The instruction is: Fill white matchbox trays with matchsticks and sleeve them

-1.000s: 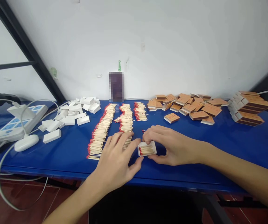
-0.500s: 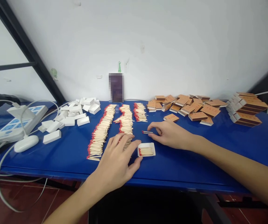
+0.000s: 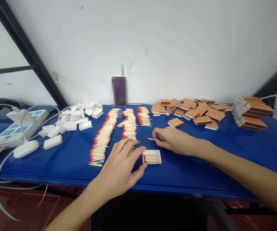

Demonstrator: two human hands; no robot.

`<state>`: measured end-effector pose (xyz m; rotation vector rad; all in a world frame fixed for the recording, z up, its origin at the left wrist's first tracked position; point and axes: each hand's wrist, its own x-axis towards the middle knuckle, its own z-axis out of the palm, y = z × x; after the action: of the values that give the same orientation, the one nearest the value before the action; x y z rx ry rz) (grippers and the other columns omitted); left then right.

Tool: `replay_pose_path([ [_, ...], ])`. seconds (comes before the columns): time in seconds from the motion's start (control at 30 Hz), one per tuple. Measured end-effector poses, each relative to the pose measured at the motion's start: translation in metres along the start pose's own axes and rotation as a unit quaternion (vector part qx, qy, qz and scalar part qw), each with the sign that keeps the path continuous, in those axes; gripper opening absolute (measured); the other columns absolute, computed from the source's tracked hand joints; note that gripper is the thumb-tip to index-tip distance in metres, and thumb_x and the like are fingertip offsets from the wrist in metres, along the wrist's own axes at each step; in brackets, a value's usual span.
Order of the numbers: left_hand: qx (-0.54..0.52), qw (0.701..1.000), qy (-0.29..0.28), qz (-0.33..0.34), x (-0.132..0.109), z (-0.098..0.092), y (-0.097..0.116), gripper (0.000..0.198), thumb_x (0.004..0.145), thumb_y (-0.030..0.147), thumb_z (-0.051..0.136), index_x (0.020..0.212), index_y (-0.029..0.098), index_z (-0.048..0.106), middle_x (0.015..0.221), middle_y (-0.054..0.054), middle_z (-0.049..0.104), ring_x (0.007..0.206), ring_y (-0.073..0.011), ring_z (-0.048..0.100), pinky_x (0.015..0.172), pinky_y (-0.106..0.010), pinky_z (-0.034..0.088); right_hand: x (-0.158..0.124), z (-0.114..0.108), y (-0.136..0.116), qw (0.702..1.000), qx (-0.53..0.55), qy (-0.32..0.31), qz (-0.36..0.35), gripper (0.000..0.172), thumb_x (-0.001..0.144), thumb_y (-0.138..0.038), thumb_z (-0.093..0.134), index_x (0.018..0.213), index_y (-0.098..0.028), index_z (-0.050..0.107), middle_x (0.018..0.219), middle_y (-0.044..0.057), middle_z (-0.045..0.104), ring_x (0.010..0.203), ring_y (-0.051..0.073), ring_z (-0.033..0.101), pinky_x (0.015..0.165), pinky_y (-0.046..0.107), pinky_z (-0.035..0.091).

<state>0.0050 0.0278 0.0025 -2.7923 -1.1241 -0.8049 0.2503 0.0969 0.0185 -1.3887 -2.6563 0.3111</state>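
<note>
A small white tray [image 3: 152, 157] with several red-tipped matches in it sits on the blue table [image 3: 201, 166]. My left hand [image 3: 121, 166] lies flat beside it, fingers spread over the near end of a match row, thumb and fingertip touching the tray's left edge. My right hand [image 3: 173, 139] is just behind the tray, fingers pinched on a loose match [image 3: 149, 139] lying on the table. Three rows of matches [image 3: 129, 123] run away from me behind the hands.
White inner trays [image 3: 77, 118] are heaped at the back left. Orange matchbox sleeves [image 3: 193, 112] lie scattered at the back right, with a stack [image 3: 253, 112] further right. A power strip [image 3: 15, 126] and cables sit at the left edge.
My right hand left the tray, reached back to the loose match and pinched it. My left hand has stayed beside the tray.
</note>
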Motion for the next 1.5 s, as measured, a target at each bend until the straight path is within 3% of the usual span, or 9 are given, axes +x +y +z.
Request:
replay_pose_path([
  [0.27, 0.006, 1.0, 0.005, 0.001, 0.0, 0.0, 0.0, 0.032, 0.093, 0.026, 0.06, 0.124, 0.021, 0.059, 0.129, -0.011, 0.058, 0.127, -0.0304, 0.047, 0.103, -0.05, 0.046, -0.001, -0.004, 0.003, 1.0, -0.001, 0.012, 0.013, 0.015, 0.096, -0.027, 0.045, 0.091, -0.019, 0.056, 0.068, 0.001, 0.059, 0.06, 0.015, 0.051, 0.057, 0.027, 0.032],
  [0.47, 0.02, 1.0, 0.02, -0.012, 0.0, 0.001, 0.0, 0.033, 0.092, 0.027, 0.061, 0.124, 0.021, 0.06, 0.129, -0.01, 0.059, 0.127, -0.0304, 0.046, 0.106, -0.051, 0.043, -0.016, -0.022, -0.019, 0.992, 0.124, 0.028, -0.025, 0.018, 0.096, -0.036, 0.048, 0.089, -0.021, 0.056, 0.058, -0.006, 0.047, 0.05, 0.011, 0.04, 0.05, 0.024, 0.029],
  [0.53, 0.023, 0.999, 0.021, -0.014, 0.0, 0.001, 0.0, 0.032, 0.092, 0.028, 0.061, 0.124, 0.02, 0.06, 0.129, -0.01, 0.058, 0.127, -0.0306, 0.046, 0.106, -0.051, 0.043, -0.021, -0.023, -0.028, 0.99, 0.13, 0.005, -0.046, 0.021, 0.097, -0.038, 0.048, 0.089, -0.021, 0.057, 0.057, -0.006, 0.046, 0.05, 0.011, 0.04, 0.05, 0.024, 0.028],
  [0.77, 0.025, 0.999, 0.029, -0.016, 0.001, 0.001, 0.0, 0.03, 0.091, 0.028, 0.062, 0.12, 0.02, 0.061, 0.125, -0.01, 0.061, 0.124, -0.0305, 0.049, 0.103, -0.05, 0.045, -0.024, -0.012, -0.041, 0.992, 0.089, -0.048, -0.082, 0.011, 0.095, -0.027, 0.051, 0.089, -0.02, 0.056, 0.066, -0.002, 0.058, 0.054, 0.011, 0.047, 0.054, 0.025, 0.03],
  [1.0, 0.022, 0.999, 0.026, -0.013, 0.0, 0.001, 0.0, 0.03, 0.092, 0.028, 0.06, 0.121, 0.02, 0.06, 0.126, -0.01, 0.061, 0.124, -0.0306, 0.049, 0.102, -0.05, 0.045, -0.028, -0.012, -0.045, 0.99, 0.099, -0.049, -0.093, 0.009, 0.093, -0.027, 0.055, 0.088, -0.021, 0.057, 0.066, -0.003, 0.059, 0.054, 0.012, 0.048, 0.055, 0.025, 0.032],
  [1.1, 0.023, 0.999, 0.021, -0.015, 0.0, 0.001, 0.0, 0.03, 0.093, 0.029, 0.061, 0.121, 0.02, 0.06, 0.126, -0.01, 0.06, 0.124, -0.0302, 0.048, 0.103, -0.049, 0.044, -0.028, -0.015, -0.045, 0.992, 0.089, -0.021, -0.088, 0.011, 0.094, -0.029, 0.052, 0.087, -0.022, 0.057, 0.064, -0.003, 0.058, 0.055, 0.012, 0.049, 0.057, 0.026, 0.032],
  [1.23, 0.021, 1.0, 0.019, -0.013, 0.0, 0.001, 0.0, 0.031, 0.092, 0.029, 0.061, 0.122, 0.02, 0.06, 0.127, -0.01, 0.06, 0.125, -0.0303, 0.048, 0.104, -0.049, 0.043, -0.02, -0.016, -0.033, 0.995, 0.017, 0.064, -0.07, 0.019, 0.095, -0.036, 0.051, 0.087, -0.021, 0.06, 0.063, -0.002, 0.056, 0.063, 0.015, 0.05, 0.067, 0.028, 0.034],
  [1.33, 0.011, 1.0, 0.011, -0.008, 0.0, 0.001, 0.0, 0.031, 0.092, 0.028, 0.061, 0.122, 0.02, 0.06, 0.128, -0.01, 0.059, 0.126, -0.0304, 0.047, 0.104, -0.05, 0.043, -0.007, -0.01, -0.014, 0.992, 0.012, 0.123, -0.012, 0.021, 0.094, -0.038, 0.051, 0.094, -0.02, 0.062, 0.059, -0.004, 0.053, 0.058, 0.015, 0.048, 0.065, 0.028, 0.033],
  [1.5, -0.008, 1.0, 0.003, 0.003, 0.001, 0.0, 0.001, 0.031, 0.093, 0.029, 0.062, 0.122, 0.02, 0.059, 0.127, -0.011, 0.059, 0.125, -0.0299, 0.048, 0.102, -0.049, 0.044, 0.02, 0.001, 0.009, 0.989, 0.018, 0.14, 0.042, 0.022, 0.092, -0.033, 0.051, 0.101, -0.016, 0.063, 0.054, -0.005, 0.049, 0.049, 0.013, 0.044, 0.057, 0.027, 0.03],
])
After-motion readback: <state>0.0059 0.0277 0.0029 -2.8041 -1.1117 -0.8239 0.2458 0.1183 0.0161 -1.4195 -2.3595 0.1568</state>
